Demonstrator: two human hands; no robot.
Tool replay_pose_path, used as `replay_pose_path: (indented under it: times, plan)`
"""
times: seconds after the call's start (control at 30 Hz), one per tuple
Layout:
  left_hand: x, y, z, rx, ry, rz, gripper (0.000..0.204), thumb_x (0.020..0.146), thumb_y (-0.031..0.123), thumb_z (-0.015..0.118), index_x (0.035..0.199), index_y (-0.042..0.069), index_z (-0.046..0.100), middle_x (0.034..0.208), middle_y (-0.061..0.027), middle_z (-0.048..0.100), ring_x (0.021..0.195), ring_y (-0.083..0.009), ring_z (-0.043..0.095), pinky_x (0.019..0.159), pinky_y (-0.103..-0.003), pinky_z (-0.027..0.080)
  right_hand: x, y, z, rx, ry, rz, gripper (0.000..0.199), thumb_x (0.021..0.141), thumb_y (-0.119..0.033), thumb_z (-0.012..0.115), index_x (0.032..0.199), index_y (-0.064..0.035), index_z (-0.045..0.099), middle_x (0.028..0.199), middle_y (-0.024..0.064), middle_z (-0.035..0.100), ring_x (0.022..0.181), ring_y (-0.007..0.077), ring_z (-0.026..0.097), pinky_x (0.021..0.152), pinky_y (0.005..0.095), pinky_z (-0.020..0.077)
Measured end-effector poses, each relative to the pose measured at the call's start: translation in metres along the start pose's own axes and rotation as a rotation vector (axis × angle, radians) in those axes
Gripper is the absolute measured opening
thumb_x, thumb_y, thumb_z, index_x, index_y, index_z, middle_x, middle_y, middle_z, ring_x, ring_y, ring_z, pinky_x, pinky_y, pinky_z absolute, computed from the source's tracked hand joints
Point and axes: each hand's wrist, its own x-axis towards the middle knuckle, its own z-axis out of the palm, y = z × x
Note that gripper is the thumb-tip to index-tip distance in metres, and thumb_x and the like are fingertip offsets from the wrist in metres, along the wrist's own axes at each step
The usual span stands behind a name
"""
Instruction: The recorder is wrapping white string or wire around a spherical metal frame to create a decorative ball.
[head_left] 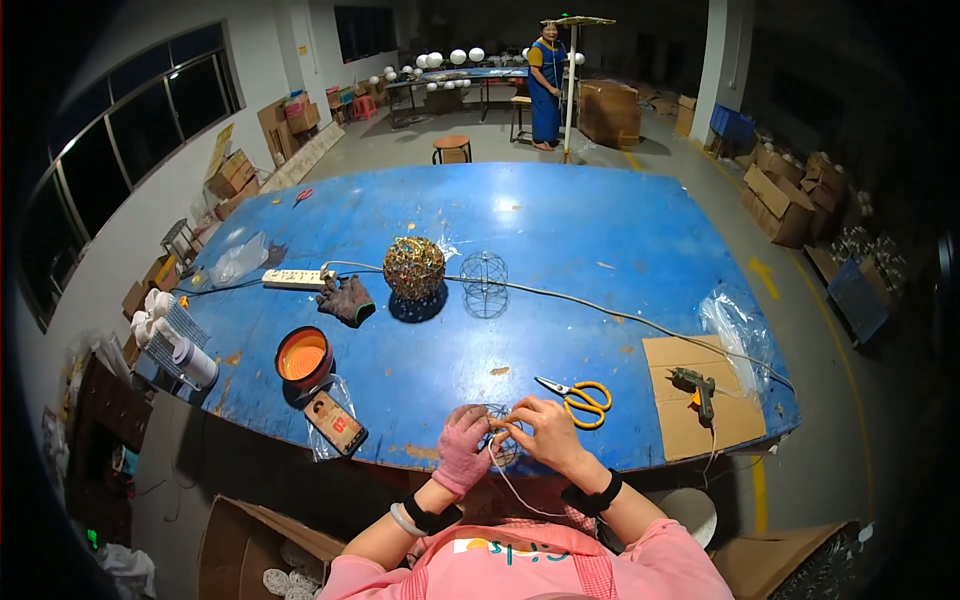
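A dark wire-frame ball (511, 452) sits between my hands at the table's near edge, partly covered by them. My left hand (463, 453), in a pink fingerless glove, is closed on its left side. My bare right hand (545, 436) has its fingertips pinched together at the ball's top, around a thin pale cord (514, 489) that trails down toward my lap. Where exactly the cord meets the wire is hidden by my fingers. Just beyond my right hand lie scissors (585, 404) with yellow handles, their blades slightly apart.
Farther off are a second wire-frame ball (485, 285), a gold-brown woven ball (414, 268), a dark glove (346, 300) and a power strip (298, 279). An orange-lined bowl (304, 358) and phone (336, 423) lie left. A glue gun (694, 393) rests on cardboard (660, 360). A person (546, 90) stands beyond.
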Motion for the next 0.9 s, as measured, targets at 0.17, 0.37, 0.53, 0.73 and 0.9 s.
replay_pose_path:
  times: [0.17, 0.37, 0.53, 0.73, 0.9]
  plan:
    - [0.003, 0.000, -0.002, -0.040, -0.013, -0.084, 0.018, 0.078, 0.016, 0.079, 0.092, 0.009, 0.070, 0.101, -0.0132, 0.067, 0.102, -0.0342, 0.062, 0.086, -0.043, 0.051, -0.007, 0.002, 0.003, 0.077, 0.003, 0.051, 0.011, 0.083, -0.021, 0.073, 0.089, -0.0115, 0.072, 0.089, 0.0047, 0.067, 0.081, 0.0282, 0.066, 0.071, 0.0395, 0.0509]
    - [0.005, -0.001, -0.005, -0.056, -0.006, -0.064, 0.016, 0.078, 0.016, 0.078, 0.089, 0.008, 0.069, 0.099, -0.0118, 0.068, 0.102, -0.0333, 0.062, 0.086, -0.043, 0.052, -0.005, -0.001, 0.002, 0.080, 0.019, 0.001, 0.010, 0.084, -0.019, 0.072, 0.090, -0.0113, 0.071, 0.089, 0.0057, 0.066, 0.080, 0.0286, 0.066, 0.070, 0.0398, 0.0511]
    - [0.004, -0.003, -0.001, -0.032, 0.012, -0.038, 0.014, 0.080, 0.015, 0.076, 0.088, 0.007, 0.068, 0.097, -0.0118, 0.067, 0.099, -0.0339, 0.062, 0.083, -0.043, 0.051, -0.011, 0.004, 0.005, 0.226, 0.008, 0.110, 0.016, 0.086, -0.016, 0.072, 0.101, -0.0105, 0.073, 0.092, 0.0078, 0.069, 0.084, 0.0278, 0.068, 0.074, 0.0368, 0.0532]
    - [0.014, -0.015, 0.009, -0.022, 0.054, -0.052, 0.014, 0.082, 0.014, 0.072, 0.083, 0.005, 0.061, 0.088, -0.0127, 0.062, 0.090, -0.0350, 0.059, 0.075, -0.044, 0.049, 0.001, -0.020, -0.013, 0.483, 0.221, 0.238, 0.022, 0.090, -0.005, 0.068, 0.112, -0.0023, 0.070, 0.097, 0.0102, 0.072, 0.084, 0.0160, 0.069, 0.077, 0.0287, 0.0533]
    - [0.046, -0.033, 0.055, -0.023, 0.041, -0.029, 0.016, 0.082, 0.017, 0.071, 0.082, 0.006, 0.060, 0.083, -0.0113, 0.062, 0.088, -0.0342, 0.059, 0.074, -0.043, 0.049, 0.028, -0.087, -0.008, 0.721, -0.145, -0.128, 0.026, 0.095, -0.010, 0.061, 0.121, -0.0068, 0.066, 0.102, 0.0119, 0.069, 0.088, 0.0242, 0.069, 0.079, 0.0335, 0.0545]
